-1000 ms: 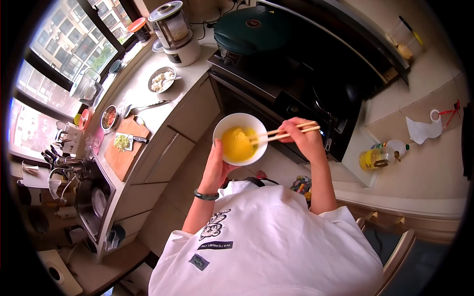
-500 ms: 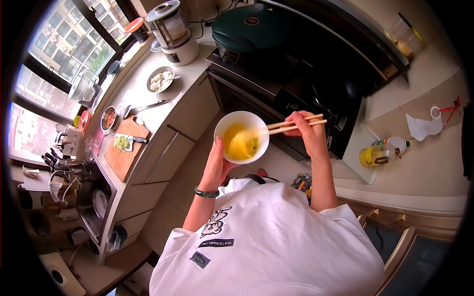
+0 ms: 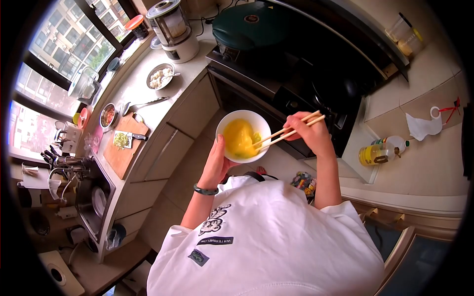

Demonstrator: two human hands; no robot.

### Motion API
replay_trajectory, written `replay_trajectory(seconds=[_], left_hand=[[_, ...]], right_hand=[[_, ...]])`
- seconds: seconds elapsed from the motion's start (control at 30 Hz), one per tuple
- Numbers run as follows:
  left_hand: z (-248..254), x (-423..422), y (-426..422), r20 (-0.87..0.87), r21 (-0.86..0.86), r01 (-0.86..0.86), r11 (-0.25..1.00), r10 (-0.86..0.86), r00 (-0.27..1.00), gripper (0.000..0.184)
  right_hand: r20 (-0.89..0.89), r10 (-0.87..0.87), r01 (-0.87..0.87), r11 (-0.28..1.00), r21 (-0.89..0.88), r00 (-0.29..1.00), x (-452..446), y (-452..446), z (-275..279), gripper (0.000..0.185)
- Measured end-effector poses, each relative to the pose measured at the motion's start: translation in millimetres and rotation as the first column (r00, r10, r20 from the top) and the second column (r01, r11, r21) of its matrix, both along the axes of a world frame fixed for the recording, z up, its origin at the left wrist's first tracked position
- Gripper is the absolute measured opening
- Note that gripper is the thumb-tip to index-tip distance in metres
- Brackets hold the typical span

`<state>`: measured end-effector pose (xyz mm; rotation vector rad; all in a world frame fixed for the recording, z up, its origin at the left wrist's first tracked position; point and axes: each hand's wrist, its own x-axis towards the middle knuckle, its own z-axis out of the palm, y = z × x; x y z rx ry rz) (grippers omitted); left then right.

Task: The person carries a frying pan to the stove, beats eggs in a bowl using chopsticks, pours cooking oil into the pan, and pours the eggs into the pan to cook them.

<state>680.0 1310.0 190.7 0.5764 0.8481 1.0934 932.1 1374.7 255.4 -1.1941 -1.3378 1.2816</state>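
W/ L hand [image 3: 215,162] grasping white bowl [image 3: 261,126] by its side, in front of shirt [image 3: 276,227], and R hand [image 3: 312,133] pinching chopsticks [image 3: 277,139] w/ tips in yellow liquid [image 3: 238,136], one should stir low & steady, so nothing splashes over rim.

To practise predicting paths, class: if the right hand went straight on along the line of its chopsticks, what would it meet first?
Most likely the rim of the white bowl in the left hand; the right hand points its chopsticks into that bowl. One view leaves depth uncertain.
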Motion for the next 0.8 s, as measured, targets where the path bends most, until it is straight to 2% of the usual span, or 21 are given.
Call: replay_trajectory(seconds=[0.03, 0.07, 0.17, 0.2, 0.27, 0.3, 0.33, 0.4, 0.47, 0.5, 0.53, 0.6, 0.73, 0.8], left_hand=[[-0.3, -0.5, 0.1, -0.001, 0.001, 0.01, 1.0, -0.01, 1.0, 0.068], [0.2, -0.8, 0.0, 0.001, 0.001, 0.008, 1.0, -0.008, 1.0, 0.068], [1.5, -2.5, -1.3, 0.004, 0.0, 0.029, 1.0, -0.029, 1.0, 0.067], [0.0, -2.4, -1.4, 0.019, -0.012, 0.028, 1.0, -0.028, 0.999, 0.067], [-0.6, -3.0, -0.8, 0.033, -0.023, 0.026, 0.999, -0.025, 0.999, 0.066], [-0.1, -3.2, -1.2, 0.039, -0.027, 0.029, 0.999, -0.028, 0.999, 0.066], [0.4, -3.5, -0.9, 0.043, -0.029, 0.033, 0.999, -0.031, 0.999, 0.065], [0.6, -3.6, -0.8, 0.049, -0.031, 0.034, 0.999, -0.033, 0.998, 0.065], [1.3, -3.6, -0.3, 0.057, -0.037, 0.036, 0.999, -0.034, 0.998, 0.065], [3.1, -4.4, -0.3, 0.047, -0.031, 0.037, 0.999, -0.036, 0.998, 0.065], [4.3, -4.7, -0.1, 0.035, -0.024, 0.039, 0.999, -0.038, 0.999, 0.065], [4.0, -5.5, 0.7, 0.036, -0.027, 0.042, 0.999, -0.041, 0.999, 0.066], [2.4, -5.6, 2.1, 0.024, -0.044, 0.048, 0.998, -0.047, 0.999, 0.066], [4.6, -5.3, 2.3, 0.023, -0.044, 0.054, 0.998, -0.053, 0.998, 0.066]], right_hand=[[-0.076, 0.035, -0.039, 0.998, -0.056, 0.997, 1.8, 1.2, 0.6, 0.022], [-0.031, -0.05, 0.051, 0.998, 0.022, 0.998, -2.1, 2.9, 1.4, 0.022], [0.045, 0.139, -0.135, 0.988, -0.079, 0.989, 0.1, 4.0, -2.1, 0.022], [0.044, 0.144, -0.14, 0.987, -0.08, 0.989, -1.0, 5.5, -3.1, 0.022], [-0.064, -0.025, 0.029, 0.998, 0.064, 0.998, -2.3, 10.6, -8.3, 0.021], [-0.065, -0.004, 0.006, 0.999, 0.039, 0.998, -2.8, 12.1, -14.7, 0.021], [-0.015, 0.125, -0.126, 0.99, -0.063, 0.992, 0.7, 12.2, -15.9, 0.023], [-0.118, 0.158, -0.177, 0.97, -0.164, 0.98, 5.1, 12.5, -12.4, 0.021], [-0.077, -0.037, 0.04, 0.999, 0.034, 0.996, -2.7, 15.7, -15.9, 0.022], [-0.108, 0.02, -0.019, 1.0, 0.004, 0.994, -4.3, 15.0, -21.5, 0.021], [-0.017, 0.175, -0.176, 0.98, -0.098, 0.984, 1.1, 15.1, -20.6, 0.02], [-0.136, 0.108, -0.126, 0.984, -0.126, 0.985, 1.3, 14.0, -19.4, 0.02], [-0.046, 0.173, -0.176, 0.98, -0.09, 0.984, 1.5, 14.2, -29.0, 0.021], [-0.231, 0.07, -0.099, 0.988, -0.115, 0.97, 2.7, 11.0, -31.4, 0.02]])
